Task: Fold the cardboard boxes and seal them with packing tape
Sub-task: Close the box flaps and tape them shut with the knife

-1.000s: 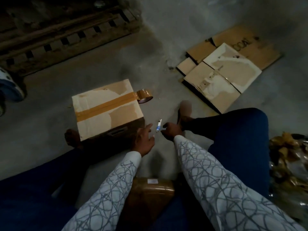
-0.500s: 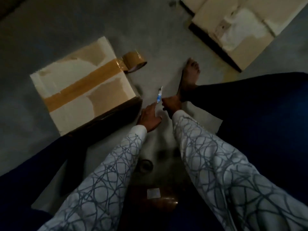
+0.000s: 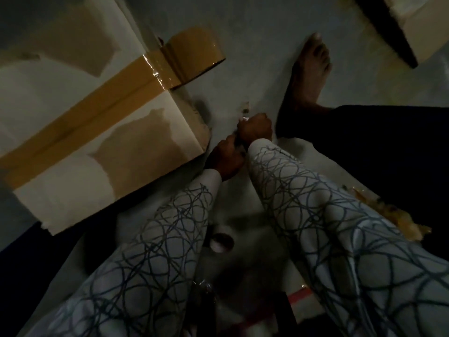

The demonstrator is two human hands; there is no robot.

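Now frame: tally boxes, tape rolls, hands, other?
Cardboard boxes: 2 (taped tan cardboard box, flattened tan cardboard box)
Brown packing tape roll: 1
Small pale cardboard tube: 1
Hands: 2 (left hand, right hand)
Total: 6

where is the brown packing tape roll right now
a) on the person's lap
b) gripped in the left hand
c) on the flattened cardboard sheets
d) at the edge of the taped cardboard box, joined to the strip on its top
d: the brown packing tape roll sits at the edge of the taped cardboard box, continuous with the brown tape strip running across its top.
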